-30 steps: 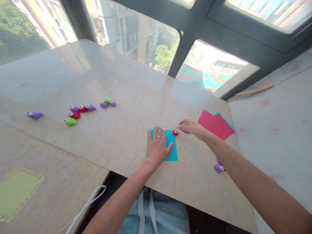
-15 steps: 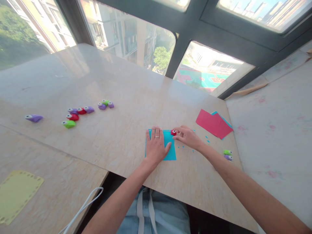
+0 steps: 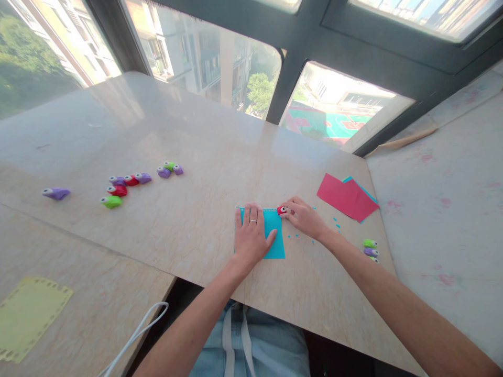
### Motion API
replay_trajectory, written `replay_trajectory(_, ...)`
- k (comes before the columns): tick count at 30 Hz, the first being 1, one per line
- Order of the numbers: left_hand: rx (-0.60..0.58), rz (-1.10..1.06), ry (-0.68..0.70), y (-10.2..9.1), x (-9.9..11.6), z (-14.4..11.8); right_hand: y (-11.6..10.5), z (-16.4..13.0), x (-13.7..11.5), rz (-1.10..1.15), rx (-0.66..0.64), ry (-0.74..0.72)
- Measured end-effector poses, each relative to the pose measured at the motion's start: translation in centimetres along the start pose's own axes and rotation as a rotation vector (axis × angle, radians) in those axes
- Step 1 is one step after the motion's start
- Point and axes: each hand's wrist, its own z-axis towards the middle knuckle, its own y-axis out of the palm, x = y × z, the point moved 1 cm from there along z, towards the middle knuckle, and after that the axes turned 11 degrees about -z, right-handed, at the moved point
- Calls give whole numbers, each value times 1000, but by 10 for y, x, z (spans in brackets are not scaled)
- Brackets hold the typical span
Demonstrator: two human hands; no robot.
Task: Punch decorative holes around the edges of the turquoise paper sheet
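A blue sheet of paper (image 3: 275, 246) lies near the front edge of the table, with small punched holes along its far edge. My left hand (image 3: 252, 233) rests flat on it, fingers spread a little, a ring on one finger. At the sheet's far right corner is a small red craft punch (image 3: 281, 210) with a white and black button. My right hand (image 3: 302, 217) grips this punch from the right between thumb and fingers. Tiny blue paper bits (image 3: 296, 235) lie scattered to the right of the sheet.
Red paper sheets (image 3: 346, 199) over blue ones lie at the right. More punches stand by the wall (image 3: 370, 252) and in a group (image 3: 118, 191) at the left, with a purple punch (image 3: 56, 193) farther out. A yellow punched sheet (image 3: 33, 317) and a white cable (image 3: 137, 332) are at lower left.
My right hand has shifted the red craft punch slightly right and away from me, to the corner of the blue sheet. The left hand has stayed in place. The view has turned slightly.
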Motion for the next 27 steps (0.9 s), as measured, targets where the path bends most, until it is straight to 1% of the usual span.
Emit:
replay_trajectory(6,-7,-9,-12,-1,1,1,-2,2,-4,-19,-15,-60)
replay_trajectory(13,-10,-10,-11,-2,1,0,-5,5,-10,-11,-48,-49)
replay_trajectory(20,-13,-17,-15,-1,1,0,-10,4,-6,-41,-65,-62)
replay_trajectory(27,-16,-11,-10,-2,1,0,-7,8,-12,-71,-71,-69)
